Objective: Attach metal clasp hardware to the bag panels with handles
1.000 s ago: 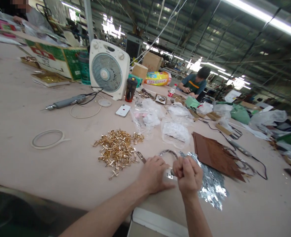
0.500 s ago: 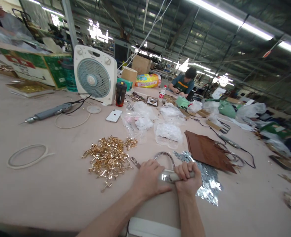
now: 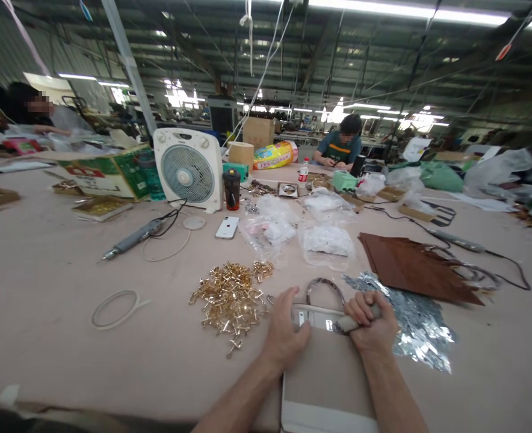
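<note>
A beige handbag point(image 3: 324, 367) with a pale band along its bottom lies flat in front of me. Its curved, patterned handle point(image 3: 325, 281) loops out at the far end, and shiny silver plates point(image 3: 316, 320) sit along its top edge. My left hand point(image 3: 288, 331) grips the upper left corner, the thumb across the front and the fingers along the side. My right hand point(image 3: 372, 322) is closed in a fist around a pale, rounded handle-like piece point(image 3: 348, 325) at the upper right corner. What kind of piece it is I cannot make out.
Gold metal fittings point(image 3: 232, 297) lie heaped on the left, silver metal pieces point(image 3: 422, 331) on the right beside brown leather sheets point(image 3: 417, 264). Farther off are a phone point(image 3: 227, 227), a fan point(image 3: 188, 171), a grey corded tool point(image 3: 133, 239) and plastic bags point(image 3: 327, 240). Someone sits across point(image 3: 342, 144).
My view has turned left and levelled. My left hand has slid off the bag's top toward its left corner, uncovering the silver plates. My right fist keeps its hold on the pale piece.
</note>
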`<action>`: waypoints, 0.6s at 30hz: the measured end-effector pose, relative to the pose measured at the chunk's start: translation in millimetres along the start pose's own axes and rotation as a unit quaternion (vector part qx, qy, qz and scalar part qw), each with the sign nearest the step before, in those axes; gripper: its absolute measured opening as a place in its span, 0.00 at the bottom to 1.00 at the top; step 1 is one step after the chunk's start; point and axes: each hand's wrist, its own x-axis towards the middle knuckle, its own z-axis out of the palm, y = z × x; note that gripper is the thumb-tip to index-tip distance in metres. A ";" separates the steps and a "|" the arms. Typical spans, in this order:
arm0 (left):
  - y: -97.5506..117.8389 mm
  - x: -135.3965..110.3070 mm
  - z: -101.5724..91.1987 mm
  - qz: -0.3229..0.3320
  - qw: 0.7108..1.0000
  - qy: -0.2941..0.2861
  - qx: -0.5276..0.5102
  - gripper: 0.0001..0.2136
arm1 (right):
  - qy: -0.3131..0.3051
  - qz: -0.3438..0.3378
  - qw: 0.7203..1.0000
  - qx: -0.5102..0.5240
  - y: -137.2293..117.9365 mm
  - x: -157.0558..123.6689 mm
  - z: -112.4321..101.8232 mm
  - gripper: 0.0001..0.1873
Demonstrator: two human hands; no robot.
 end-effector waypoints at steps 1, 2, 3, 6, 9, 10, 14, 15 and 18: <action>-2.9 -0.7 -4.2 -0.025 0.999 0.002 -0.023 0.33 | -0.001 0.000 1.000 -0.002 0.0 0.1 -0.1 0.16; -5.5 -0.7 -7.7 -0.052 0.997 -0.001 -0.051 0.31 | -0.001 -0.001 1.000 -0.004 0.1 0.2 -0.2 0.16; -7.6 -0.1 -10.4 -0.077 0.994 -0.010 -0.080 0.29 | -0.001 -0.002 1.000 -0.005 0.3 0.3 -0.3 0.16; -12.0 4.3 -13.6 -0.122 0.980 -0.049 -0.152 0.24 | -0.002 -0.005 1.000 -0.005 0.7 0.7 -1.1 0.16; -16.7 9.5 -11.7 -0.147 0.966 -0.069 -0.202 0.24 | -0.003 -0.002 1.000 -0.003 0.9 1.4 -2.4 0.16; -18.9 11.0 -10.7 -0.154 0.962 -0.073 -0.216 0.24 | -0.002 -0.001 1.000 -0.002 1.0 1.6 -2.7 0.16; -29.3 15.0 -7.9 -0.157 0.955 -0.092 -0.236 0.24 | 0.001 0.000 1.000 0.000 1.3 1.3 -2.2 0.16; -31.4 15.7 -7.6 -0.156 0.956 -0.093 -0.230 0.25 | 0.002 0.001 1.000 -0.001 1.4 0.8 -1.8 0.16; -34.2 17.0 -7.3 -0.151 0.965 -0.092 -0.194 0.26 | -0.001 -0.004 1.000 -0.017 1.1 -2.2 0.3 0.15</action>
